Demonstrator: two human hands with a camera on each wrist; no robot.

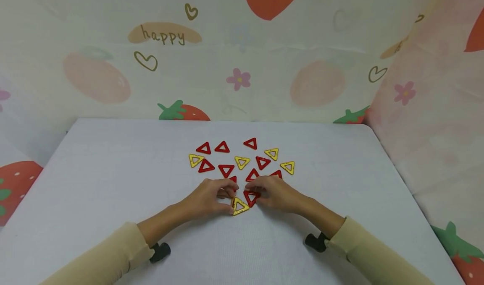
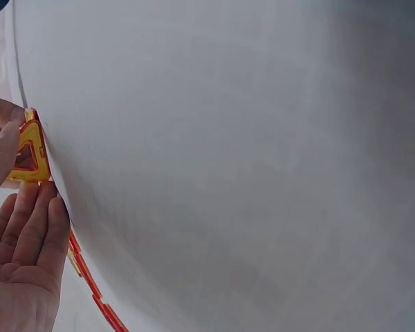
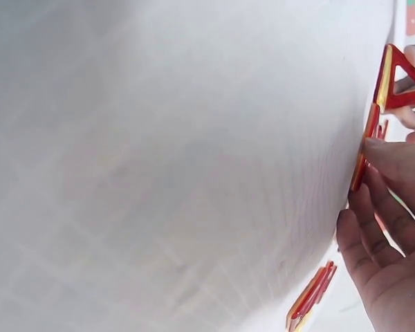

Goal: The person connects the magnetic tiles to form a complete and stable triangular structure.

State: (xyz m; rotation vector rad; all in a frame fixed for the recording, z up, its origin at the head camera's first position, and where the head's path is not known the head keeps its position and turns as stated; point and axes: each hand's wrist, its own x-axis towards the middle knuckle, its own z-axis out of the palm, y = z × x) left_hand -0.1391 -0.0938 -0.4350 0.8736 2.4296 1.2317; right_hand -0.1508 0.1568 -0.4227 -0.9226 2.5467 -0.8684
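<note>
My left hand (image 1: 209, 199) pinches a red triangular magnetic tile (image 3: 396, 90) between thumb and fingers. That tile stands raised along the left edge of a yellow triangular tile (image 1: 240, 206), which lies near the front. To its right, my right hand (image 1: 277, 193) grips another red triangular tile (image 1: 251, 197) by its right side. This one lies low at the table, its lower corner right at the yellow tile. In the left wrist view, the yellow and red tiles (image 2: 36, 169) overlap between the fingers.
Beyond the hands, several red tiles (image 1: 226, 170) and yellow tiles (image 1: 242, 162) lie scattered flat on the white table (image 1: 113, 171). Some are partly hidden behind the fingers. A printed curtain (image 1: 264, 45) hangs behind the table and along its right side.
</note>
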